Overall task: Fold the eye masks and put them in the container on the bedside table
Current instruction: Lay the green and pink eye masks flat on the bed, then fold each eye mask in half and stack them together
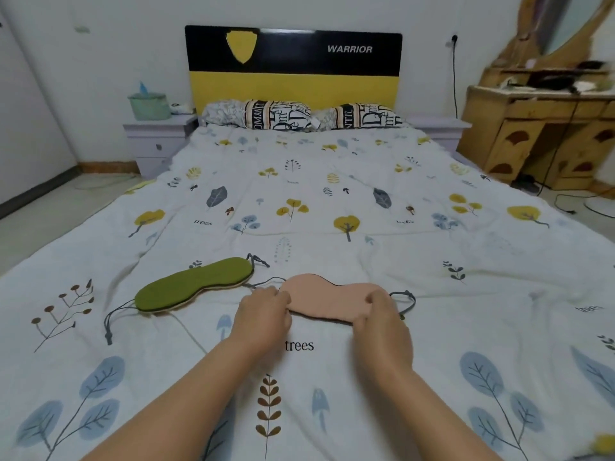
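Observation:
A pink eye mask [327,299] lies flat on the bed's near half, its grey strap showing at both ends. My left hand [263,316] pinches its left end and my right hand [382,319] pinches its right end. To the left lies a green eye mask [194,282], unfolded, with its grey strap trailing off both ends. The container [148,105], a pale green tub, stands on the left bedside table [156,128] far off beside the headboard.
The bed [332,201] has a white leaf-print cover and two pillows [299,115] at the headboard. A second bedside table [439,126] stands on the right, then a wooden dresser [539,128] with cables on the floor.

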